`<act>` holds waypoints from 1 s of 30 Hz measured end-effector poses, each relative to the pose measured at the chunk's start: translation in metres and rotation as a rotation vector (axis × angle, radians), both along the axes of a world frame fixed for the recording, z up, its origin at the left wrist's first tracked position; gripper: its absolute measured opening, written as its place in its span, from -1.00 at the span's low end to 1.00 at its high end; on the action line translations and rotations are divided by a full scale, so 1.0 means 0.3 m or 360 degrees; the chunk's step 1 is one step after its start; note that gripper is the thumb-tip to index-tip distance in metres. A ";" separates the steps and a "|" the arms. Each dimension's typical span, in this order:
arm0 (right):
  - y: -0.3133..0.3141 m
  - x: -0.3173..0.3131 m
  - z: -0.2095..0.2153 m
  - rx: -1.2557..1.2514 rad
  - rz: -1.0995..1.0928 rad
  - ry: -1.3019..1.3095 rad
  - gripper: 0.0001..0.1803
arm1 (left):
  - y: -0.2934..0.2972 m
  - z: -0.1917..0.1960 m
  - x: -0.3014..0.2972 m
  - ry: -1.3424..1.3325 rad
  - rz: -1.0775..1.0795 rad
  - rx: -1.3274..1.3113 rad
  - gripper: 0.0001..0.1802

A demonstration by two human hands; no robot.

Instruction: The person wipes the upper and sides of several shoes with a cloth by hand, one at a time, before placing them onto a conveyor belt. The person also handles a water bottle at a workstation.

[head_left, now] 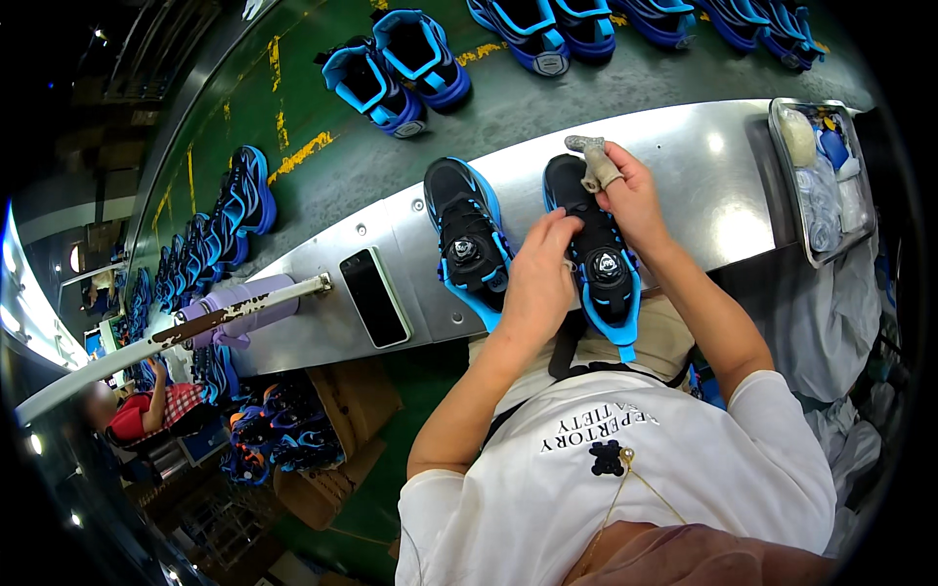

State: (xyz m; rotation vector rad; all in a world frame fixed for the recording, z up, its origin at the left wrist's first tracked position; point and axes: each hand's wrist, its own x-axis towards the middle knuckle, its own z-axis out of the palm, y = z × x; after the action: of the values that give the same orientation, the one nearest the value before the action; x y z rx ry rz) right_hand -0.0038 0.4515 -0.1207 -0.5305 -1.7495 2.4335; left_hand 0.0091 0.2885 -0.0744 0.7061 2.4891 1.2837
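Note:
Two black sneakers with bright blue trim lie side by side on the metal ledge in front of me, heels toward me. My left hand (543,276) is closed on the near side of the right-hand sneaker (608,275), its fingertips over the upper. My right hand (633,200) pinches a greyish cloth (596,161), part of which is wrapped over a finger, just above that sneaker's toe. The other sneaker (466,234) stands left of my left hand, with a round dial on its tongue.
A phone (375,298) lies on the ledge (703,146), left of the sneakers. A purple bottle (249,305) sits behind a worn metal bar (195,327). At right is a metal tray (819,181) of small supplies. More sneakers (396,73) line the green surface beyond. Another person (147,405) works far left.

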 end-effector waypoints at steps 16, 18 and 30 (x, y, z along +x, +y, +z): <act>0.016 -0.080 -0.050 0.1253 0.0334 0.0177 -0.76 | 0.001 0.019 0.035 -0.0018 0.0130 0.0163 -0.55; 0.018 -0.080 -0.059 0.1227 0.0282 0.0230 -0.76 | -0.009 0.028 0.065 -0.0110 0.0171 0.0135 -0.57; 0.029 -0.053 -0.032 0.1220 0.0024 0.0356 -0.76 | 0.046 -0.008 0.113 -0.0144 0.0174 0.0085 -0.69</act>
State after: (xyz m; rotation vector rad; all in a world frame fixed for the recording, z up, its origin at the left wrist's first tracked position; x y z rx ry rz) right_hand -0.0198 0.4603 -0.1302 -0.1451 -2.3428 1.5392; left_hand 0.0429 0.3023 -0.0768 0.5179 2.4588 1.3925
